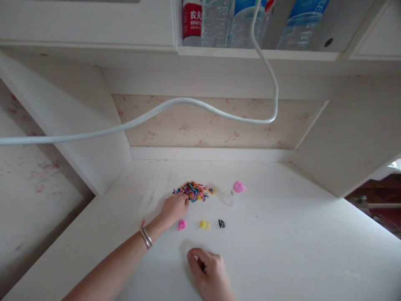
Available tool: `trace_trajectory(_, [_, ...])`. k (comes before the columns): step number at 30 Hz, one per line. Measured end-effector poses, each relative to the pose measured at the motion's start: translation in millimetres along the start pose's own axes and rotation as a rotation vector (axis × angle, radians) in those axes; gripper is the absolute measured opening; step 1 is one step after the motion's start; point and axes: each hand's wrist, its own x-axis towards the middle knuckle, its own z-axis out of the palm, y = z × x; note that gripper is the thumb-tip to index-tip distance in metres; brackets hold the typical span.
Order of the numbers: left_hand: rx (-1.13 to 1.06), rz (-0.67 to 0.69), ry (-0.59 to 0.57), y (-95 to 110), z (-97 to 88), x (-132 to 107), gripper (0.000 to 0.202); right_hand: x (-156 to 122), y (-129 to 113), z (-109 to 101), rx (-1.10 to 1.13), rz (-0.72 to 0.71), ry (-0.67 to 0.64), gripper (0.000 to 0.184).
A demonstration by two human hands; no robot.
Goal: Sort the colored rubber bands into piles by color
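Now left hand (175,207) touches one multicoloured pile (194,190), right hand (211,269) near three bunches (181,225); can't tell either grip.

- Red label (192,23) on a bottle (191,41), top centre of the frame: "农夫" above "NONGFU" — smaller line beneath illegible.
- Blue label (305,11), top edge, right of centre: apparently "RE" — nothing more legible.

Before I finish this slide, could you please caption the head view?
Left hand at multicoloured heap, right hand curled in front of pink cluster, yellow cluster and black cluster.
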Motion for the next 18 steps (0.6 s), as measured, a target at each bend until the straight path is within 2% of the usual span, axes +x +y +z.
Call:
trace_trajectory(9, [-0.046, -0.013, 0.02, 3.8, 8.1, 3.4, 0.034, -0.4, -3.3, -1.3, 0.0, 0.031, -0.026, 0.032])
trace_trajectory(18, [-0.065, -0.001, 0.012, 1.1, 6.0, 3.1, 0.028, -2.0, -3.2, -2.6, -0.017, 0.011, -0.009, 0.03])
